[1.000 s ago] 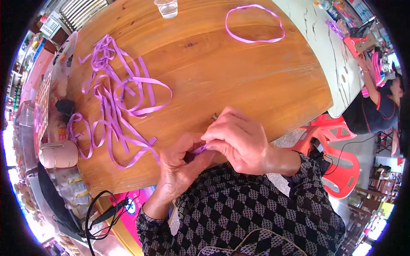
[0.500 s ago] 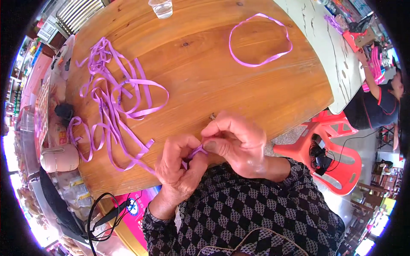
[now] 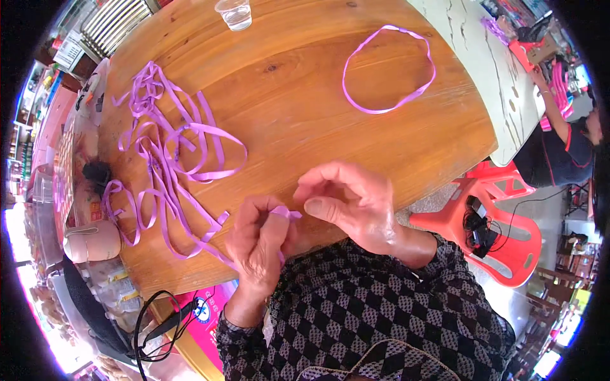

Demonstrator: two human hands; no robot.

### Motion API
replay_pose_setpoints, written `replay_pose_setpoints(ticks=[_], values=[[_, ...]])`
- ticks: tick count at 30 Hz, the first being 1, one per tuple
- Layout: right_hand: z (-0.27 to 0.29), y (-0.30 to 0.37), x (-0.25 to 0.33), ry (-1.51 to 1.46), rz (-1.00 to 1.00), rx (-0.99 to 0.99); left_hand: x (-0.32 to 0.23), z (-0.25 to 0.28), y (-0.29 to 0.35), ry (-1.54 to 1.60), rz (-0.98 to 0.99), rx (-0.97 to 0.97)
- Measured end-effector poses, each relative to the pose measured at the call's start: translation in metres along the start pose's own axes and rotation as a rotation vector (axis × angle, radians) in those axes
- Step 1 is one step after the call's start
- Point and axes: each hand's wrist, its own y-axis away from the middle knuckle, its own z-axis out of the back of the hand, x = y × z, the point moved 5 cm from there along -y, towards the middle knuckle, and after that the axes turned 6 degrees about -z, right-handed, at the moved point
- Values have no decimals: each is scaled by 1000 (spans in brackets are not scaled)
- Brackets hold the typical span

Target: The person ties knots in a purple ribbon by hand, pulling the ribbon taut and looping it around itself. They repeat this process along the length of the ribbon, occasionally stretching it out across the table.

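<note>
Left hand: the left hand (image 3: 255, 244) has its grip closed on a purple ribbon (image 3: 284, 213), which bends over the thumb, its tip poking out toward the right.
Right hand: the right hand (image 3: 356, 209) is just beside the left, its grip parted, thumb and curled fingers apart with nothing visible between them.
Ribbon: in the left hand, above the near edge of the wooden surface (image 3: 305, 120); a strand runs from the pile up to that hand.
Pile: more purple ribbon lies in a loose, tangled pile (image 3: 203, 128) on the left of the surface.
Loop: one purple loop (image 3: 412, 97) lies by itself, far right.
Cup: a clear cup (image 3: 236, 16) stands at the far edge.
Right side: a red stool (image 3: 438, 219) bears black cables (image 3: 476, 228); beyond, a co-worker (image 3: 549, 159).
</note>
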Motion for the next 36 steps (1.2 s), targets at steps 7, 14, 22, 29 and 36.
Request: replay_pose_setpoints(ticks=[7, 14, 22, 29, 36], values=[[1, 3, -5, 164, 156, 11, 14, -8, -5, 493, 218, 125], [-5, 9, 24, 581, 674, -55, 8, -8, -2, 509, 236, 108], [4, 2, 16, 354, 446, -27, -2, -12, 3, 438, 109, 155], [0, -5, 9, -36, 89, 168, 2, -6, 1, 423, 56, 125], [1, -8, 2, 120, 99, 188, -11, -7, 2, 188, -47, 31]])
